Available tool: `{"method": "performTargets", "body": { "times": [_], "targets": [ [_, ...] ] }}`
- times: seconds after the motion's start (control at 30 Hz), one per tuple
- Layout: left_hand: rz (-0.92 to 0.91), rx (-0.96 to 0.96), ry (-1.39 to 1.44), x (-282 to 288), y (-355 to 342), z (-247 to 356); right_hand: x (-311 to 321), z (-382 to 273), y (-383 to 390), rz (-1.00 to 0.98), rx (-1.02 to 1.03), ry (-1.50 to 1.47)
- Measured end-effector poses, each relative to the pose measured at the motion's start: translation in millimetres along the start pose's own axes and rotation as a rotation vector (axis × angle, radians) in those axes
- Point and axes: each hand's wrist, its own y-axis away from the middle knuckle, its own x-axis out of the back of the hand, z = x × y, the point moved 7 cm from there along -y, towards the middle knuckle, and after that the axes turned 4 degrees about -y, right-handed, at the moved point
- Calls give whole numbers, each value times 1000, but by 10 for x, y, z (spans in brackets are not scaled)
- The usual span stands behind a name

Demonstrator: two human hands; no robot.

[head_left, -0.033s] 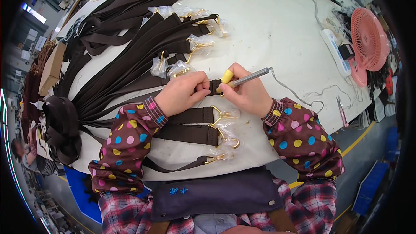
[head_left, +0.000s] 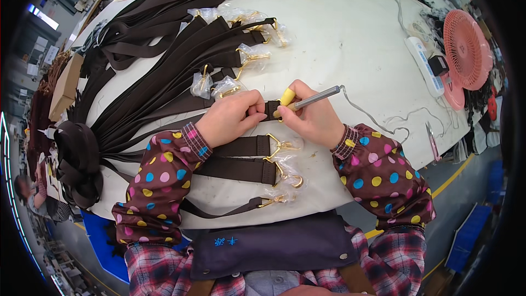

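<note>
Brown and bright-dotted in both sleeves (head_left: pixel 164 181), working over a pale worktop (head_left: pixel 350 49). Pinching a dark brown strap (head_left: pixel 270 111) between thumb and fingers of the left hand (head_left: pixel 235 118), just left of its end. Gripping a slim grey pen-like tool (head_left: pixel 316 98) with the right hand (head_left: pixel 313 118), slanting it down leftward to the strap's end and leaving contact at the tip impossible to tell. Wearing a yellow finger cover (head_left: pixel 287 97) on the right hand. Holding the strap end between the two hands, just right of the left fingertips and close by the right thumb. Having further straps (head_left: pixel 244 170) lying on the near side, with gold clasps (head_left: pixel 297 181) in clear plastic, and a strap bundle (head_left: pixel 142 85) spreading toward the far left. Having a pink fan (head_left: pixel 466 49) and a white power strip (head_left: pixel 424 68) standing at the far right.
</note>
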Motion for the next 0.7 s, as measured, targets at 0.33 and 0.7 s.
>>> {"method": "performTargets", "body": {
  "times": [0.33,0.7],
  "targets": [
    [42,-42,12,-2,3,-2,10,-54,-2,2,15,62],
    [37,56,137,11,-19,-66,31,-43,3,15,0,-34]
  ]
}}
